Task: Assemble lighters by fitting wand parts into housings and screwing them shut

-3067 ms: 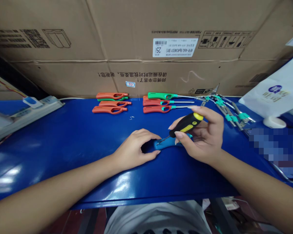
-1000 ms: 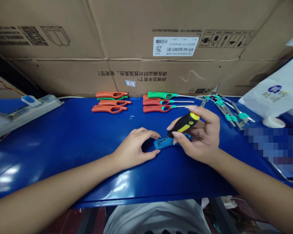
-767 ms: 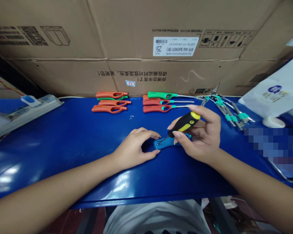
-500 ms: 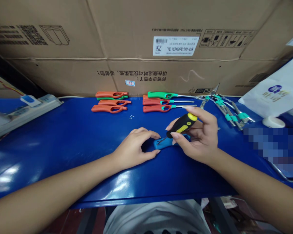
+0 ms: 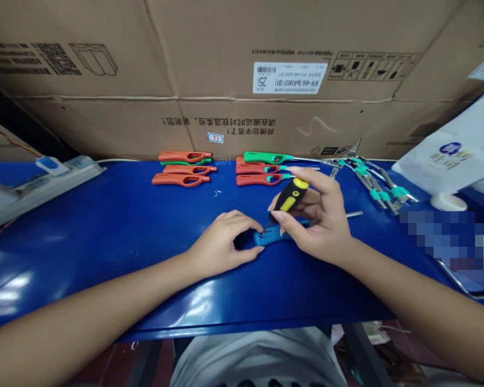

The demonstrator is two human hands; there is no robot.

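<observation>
Left hand (image 5: 225, 244): thumb and fingertips set either side of the rear end of a blue long-nosed lighter (image 5: 273, 235), holding it down on the worktop (image 5: 153, 236). Its position matches the frame of half a second ago.

Right hand (image 5: 325, 226): closed round the grip of a black-and-yellow screwdriver (image 5: 289, 201), its shaft directed down at the rear of the lighter handle, beside the slot. Whether the tip is seated in a screw is too small to tell.

Changes noted: the screwdriver stands more upright than half a second ago, and the right hand has shifted toward the left hand. More of a metal rod (image 5: 355, 214), in line with the lighter, now shows past the right hand. The raised forefinger now covers the end of the barrel on the nearest red lighter (image 5: 252, 180), which was visible before.

Unchanged: the orange lighter handles (image 5: 171, 179) at the back; the green lighter (image 5: 260, 157) beside the red ones; the small pale slivers (image 5: 218, 193) in front of the orange group; the metal tubes with teal fittings (image 5: 375, 194) near the white bag (image 5: 439, 161).
</observation>
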